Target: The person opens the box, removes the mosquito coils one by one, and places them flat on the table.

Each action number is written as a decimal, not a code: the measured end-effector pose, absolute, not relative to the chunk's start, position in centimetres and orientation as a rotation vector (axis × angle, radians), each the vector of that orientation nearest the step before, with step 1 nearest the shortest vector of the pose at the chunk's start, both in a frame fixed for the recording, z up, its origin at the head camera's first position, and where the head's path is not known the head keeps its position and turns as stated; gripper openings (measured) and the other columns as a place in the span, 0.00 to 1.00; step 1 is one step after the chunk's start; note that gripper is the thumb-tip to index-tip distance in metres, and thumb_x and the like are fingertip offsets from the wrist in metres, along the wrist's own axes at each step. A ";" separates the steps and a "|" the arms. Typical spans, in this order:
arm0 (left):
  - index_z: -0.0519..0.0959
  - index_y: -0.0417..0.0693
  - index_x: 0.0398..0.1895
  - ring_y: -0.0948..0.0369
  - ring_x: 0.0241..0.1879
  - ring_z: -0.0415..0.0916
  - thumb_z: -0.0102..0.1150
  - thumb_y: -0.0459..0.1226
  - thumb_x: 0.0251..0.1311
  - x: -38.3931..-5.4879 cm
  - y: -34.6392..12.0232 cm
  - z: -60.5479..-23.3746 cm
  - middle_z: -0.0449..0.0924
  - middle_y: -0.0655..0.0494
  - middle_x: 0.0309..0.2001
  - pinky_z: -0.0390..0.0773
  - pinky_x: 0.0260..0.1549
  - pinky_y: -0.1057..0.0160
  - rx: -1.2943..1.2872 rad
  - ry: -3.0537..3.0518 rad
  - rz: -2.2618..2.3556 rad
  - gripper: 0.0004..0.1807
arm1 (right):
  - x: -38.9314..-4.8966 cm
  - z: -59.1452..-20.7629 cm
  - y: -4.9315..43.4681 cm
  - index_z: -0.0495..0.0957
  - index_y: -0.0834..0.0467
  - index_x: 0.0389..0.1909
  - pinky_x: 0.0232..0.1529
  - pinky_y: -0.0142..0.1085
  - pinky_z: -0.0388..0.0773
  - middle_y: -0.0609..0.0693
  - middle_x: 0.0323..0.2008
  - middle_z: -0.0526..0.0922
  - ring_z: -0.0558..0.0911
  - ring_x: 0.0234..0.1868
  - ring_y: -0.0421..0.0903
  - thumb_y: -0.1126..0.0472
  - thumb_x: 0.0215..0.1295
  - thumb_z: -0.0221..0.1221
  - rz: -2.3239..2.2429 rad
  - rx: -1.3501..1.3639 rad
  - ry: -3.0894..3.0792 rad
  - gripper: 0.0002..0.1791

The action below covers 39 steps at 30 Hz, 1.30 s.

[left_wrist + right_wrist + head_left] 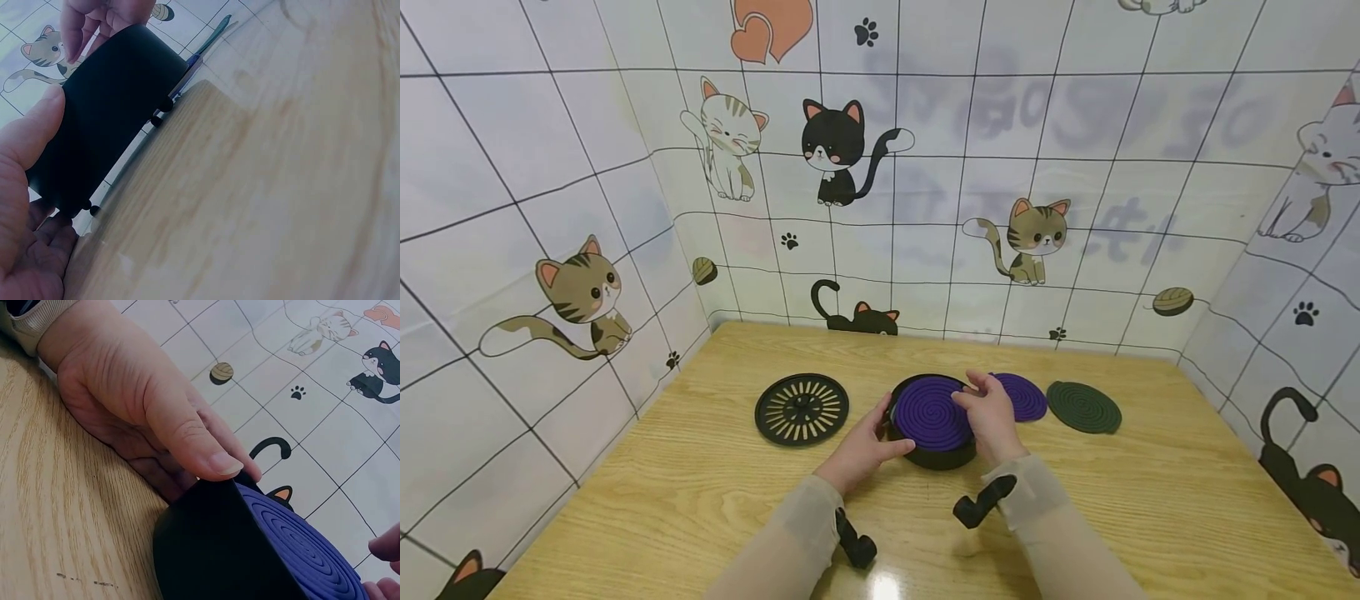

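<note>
Gripped at its left side by my left hand (867,446), the round black mosquito coil holder (936,458) stands on the table. The thumb lies against its wall and rim, with the fingers round the far side. A purple mosquito coil (931,412) lies at the holder's top, level with the rim or slightly above it. My right hand (990,417) is at the coil's right edge, its fingers loosely bent and spread. In the right wrist view, one right fingertip (384,544) is apart from the coil; lower fingers seem to touch its edge.
A black slotted lid (802,409) lies left of the holder. Another purple coil (1022,398) lies behind my right hand, partly hidden by it, with a green coil (1084,407) beside it. Cat-printed sheeting (925,183) walls the wooden table (1150,500) at the back and sides.
</note>
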<state>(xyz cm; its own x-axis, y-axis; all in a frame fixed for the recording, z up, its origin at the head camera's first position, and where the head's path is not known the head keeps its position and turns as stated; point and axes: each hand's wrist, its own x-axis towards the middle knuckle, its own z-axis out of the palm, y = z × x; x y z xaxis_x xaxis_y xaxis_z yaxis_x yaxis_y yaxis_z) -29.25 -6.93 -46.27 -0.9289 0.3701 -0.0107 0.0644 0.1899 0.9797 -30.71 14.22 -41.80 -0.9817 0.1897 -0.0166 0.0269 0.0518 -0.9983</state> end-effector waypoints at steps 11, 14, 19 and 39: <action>0.45 0.54 0.78 0.42 0.71 0.50 0.69 0.46 0.55 -29.4 -6.9 -46.4 0.46 0.46 0.75 0.55 0.67 0.46 0.432 2.230 1.803 0.53 | -30.8 -42.0 14.1 0.62 0.65 0.67 0.67 0.47 0.60 0.62 0.66 0.61 0.61 0.67 0.57 0.72 0.65 0.55 2.126 -0.269 -2.183 0.29; 0.45 0.53 0.78 0.42 0.71 0.50 0.69 0.46 0.55 -29.3 -7.0 -46.4 0.46 0.46 0.75 0.55 0.67 0.45 0.433 2.226 1.810 0.53 | -30.7 -41.8 14.2 0.62 0.66 0.67 0.69 0.48 0.57 0.62 0.67 0.62 0.60 0.68 0.58 0.72 0.66 0.54 2.171 -0.292 -2.186 0.28; 0.46 0.53 0.78 0.42 0.71 0.50 0.69 0.45 0.55 -29.2 -7.0 -46.2 0.47 0.46 0.75 0.55 0.67 0.46 0.430 2.232 1.801 0.53 | -30.7 -41.4 14.5 0.62 0.69 0.67 0.71 0.48 0.49 0.62 0.71 0.57 0.51 0.73 0.57 0.71 0.66 0.54 2.255 -0.314 -2.178 0.29; 0.44 0.62 0.78 0.46 0.72 0.50 0.71 0.56 0.48 -31.4 -7.1 -49.1 0.46 0.52 0.76 0.55 0.67 0.47 0.441 2.267 1.765 0.58 | -30.8 -41.3 14.8 0.63 0.69 0.67 0.70 0.50 0.51 0.64 0.72 0.53 0.53 0.72 0.59 0.71 0.67 0.53 2.265 -0.288 -2.252 0.27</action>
